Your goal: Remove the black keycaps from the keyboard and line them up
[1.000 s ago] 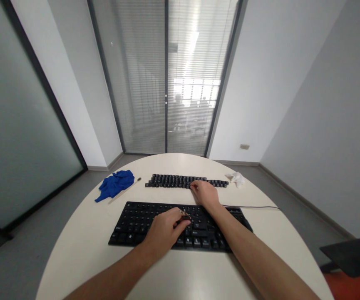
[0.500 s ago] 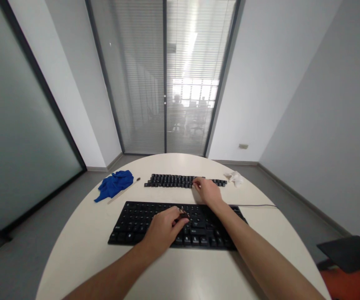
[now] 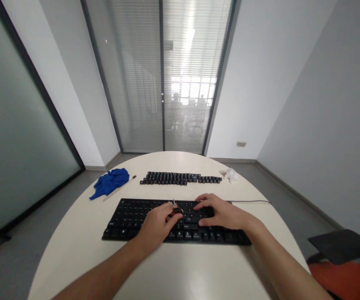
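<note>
Back from the loose black keycaps (image 3: 167, 178) comes the right hand (image 3: 220, 212), now over the right part of the black keyboard (image 3: 130, 221); the left hand (image 3: 157, 221) has barely shifted. Nearest, both bare forearms reach in across the near edge of the round table (image 3: 182, 266), angled toward each other. The left hand is palm down over the middle of the keyboard, fingers curled, thumb and fingertips closed on a small dark piece (image 3: 177, 210), too small to name. The right hand is palm down with its wrist bent inward, thumb well apart from the forward-curving fingers, nothing visible between them; whether the tips press on the keys, I cannot tell. The keyboard lies crosswise between the table's near and far edges, and a thin cable (image 3: 251, 201) runs from behind it to the right edge. Farther off, a slim brush (image 3: 120, 188) lies just beside a crumpled blue cloth (image 3: 111, 182) at the left edge. Toward the far edge the keycaps sit in rows, with a white crumpled tissue (image 3: 229, 175) near their right end.
</note>
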Demonstrator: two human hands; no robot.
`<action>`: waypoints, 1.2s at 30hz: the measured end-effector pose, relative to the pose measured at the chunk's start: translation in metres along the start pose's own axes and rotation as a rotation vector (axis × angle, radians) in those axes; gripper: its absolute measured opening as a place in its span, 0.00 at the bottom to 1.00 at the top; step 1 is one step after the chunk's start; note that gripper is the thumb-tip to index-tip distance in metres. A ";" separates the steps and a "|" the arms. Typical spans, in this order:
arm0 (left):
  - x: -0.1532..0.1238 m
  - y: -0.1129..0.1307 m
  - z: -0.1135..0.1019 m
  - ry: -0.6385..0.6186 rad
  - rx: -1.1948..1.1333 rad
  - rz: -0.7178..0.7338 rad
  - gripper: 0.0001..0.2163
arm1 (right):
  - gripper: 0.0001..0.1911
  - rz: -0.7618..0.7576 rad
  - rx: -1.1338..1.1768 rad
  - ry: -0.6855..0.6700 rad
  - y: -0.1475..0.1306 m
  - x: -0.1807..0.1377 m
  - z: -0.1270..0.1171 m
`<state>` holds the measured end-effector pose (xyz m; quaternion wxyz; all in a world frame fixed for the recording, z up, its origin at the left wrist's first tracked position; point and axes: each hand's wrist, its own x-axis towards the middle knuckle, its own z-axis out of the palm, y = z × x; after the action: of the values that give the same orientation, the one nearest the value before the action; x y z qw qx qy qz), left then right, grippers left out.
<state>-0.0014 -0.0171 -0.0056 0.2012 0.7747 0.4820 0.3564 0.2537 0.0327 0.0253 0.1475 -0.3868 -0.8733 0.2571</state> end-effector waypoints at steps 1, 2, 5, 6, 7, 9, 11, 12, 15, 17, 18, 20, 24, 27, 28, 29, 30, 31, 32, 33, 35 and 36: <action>0.000 0.000 0.000 0.000 0.002 -0.001 0.09 | 0.23 -0.004 0.005 -0.009 0.002 0.000 0.000; 0.000 0.001 0.001 0.000 0.009 -0.006 0.09 | 0.24 -0.013 0.005 -0.015 0.004 0.001 0.000; 0.000 0.002 0.001 0.015 0.055 -0.028 0.10 | 0.23 -0.028 -0.018 -0.007 0.002 0.004 0.001; 0.000 0.002 0.001 0.022 0.074 -0.032 0.10 | 0.22 -0.031 -0.030 -0.005 0.000 0.005 0.002; 0.001 0.003 0.001 0.029 0.091 -0.035 0.10 | 0.21 -0.036 -0.042 -0.005 -0.003 0.006 0.003; 0.001 0.004 0.001 0.045 0.106 -0.031 0.10 | 0.20 -0.053 -0.066 -0.001 -0.009 0.007 0.006; 0.002 0.004 0.000 0.054 0.089 -0.024 0.08 | 0.20 -0.070 -0.082 0.013 -0.014 0.008 0.009; 0.002 0.005 -0.001 0.054 0.075 -0.024 0.08 | 0.19 -0.076 -0.087 0.024 -0.016 0.009 0.011; 0.002 0.005 -0.001 0.048 0.048 -0.053 0.08 | 0.17 -0.096 -0.101 0.060 -0.021 0.012 0.016; 0.002 0.005 -0.001 0.052 0.048 -0.074 0.08 | 0.15 -0.130 -0.100 0.074 -0.026 0.013 0.018; 0.001 0.005 -0.001 0.054 0.045 -0.078 0.08 | 0.15 -0.155 -0.093 0.075 -0.028 0.014 0.018; 0.001 0.004 -0.001 0.057 0.035 -0.080 0.08 | 0.11 -0.205 -0.063 0.071 -0.034 0.015 0.020; 0.000 0.005 -0.002 0.040 0.017 -0.086 0.09 | 0.08 -0.230 -0.034 0.074 -0.041 0.018 0.026; 0.001 0.006 -0.004 0.018 0.000 -0.088 0.09 | 0.07 -0.215 -0.066 0.089 -0.040 0.021 0.033; 0.001 0.007 -0.004 0.013 -0.006 -0.086 0.10 | 0.07 -0.209 -0.077 0.092 -0.039 0.022 0.035; 0.001 0.007 -0.004 0.008 -0.012 -0.083 0.10 | 0.08 -0.203 -0.086 0.094 -0.039 0.023 0.037; 0.001 0.008 -0.004 0.003 -0.020 -0.083 0.10 | 0.08 -0.198 -0.093 0.092 -0.039 0.023 0.038; 0.001 0.009 -0.005 0.001 -0.032 -0.084 0.10 | 0.08 -0.199 -0.099 0.086 -0.038 0.024 0.038; 0.000 0.010 -0.005 0.005 -0.045 -0.085 0.10 | 0.08 -0.204 -0.103 0.076 -0.038 0.024 0.039; 0.000 0.011 -0.006 0.012 -0.059 -0.078 0.09 | 0.09 -0.214 -0.109 0.068 -0.038 0.024 0.039; 0.000 0.012 -0.009 0.035 -0.087 -0.038 0.07 | 0.10 -0.246 -0.124 0.059 -0.038 0.024 0.038; 0.000 0.012 -0.010 0.038 -0.107 -0.006 0.06 | 0.10 -0.263 -0.132 0.059 -0.038 0.024 0.038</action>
<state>-0.0018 -0.0228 0.0087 0.2342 0.7546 0.4681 0.3956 0.1976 0.0160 0.0168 0.1796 -0.2852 -0.9267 0.1664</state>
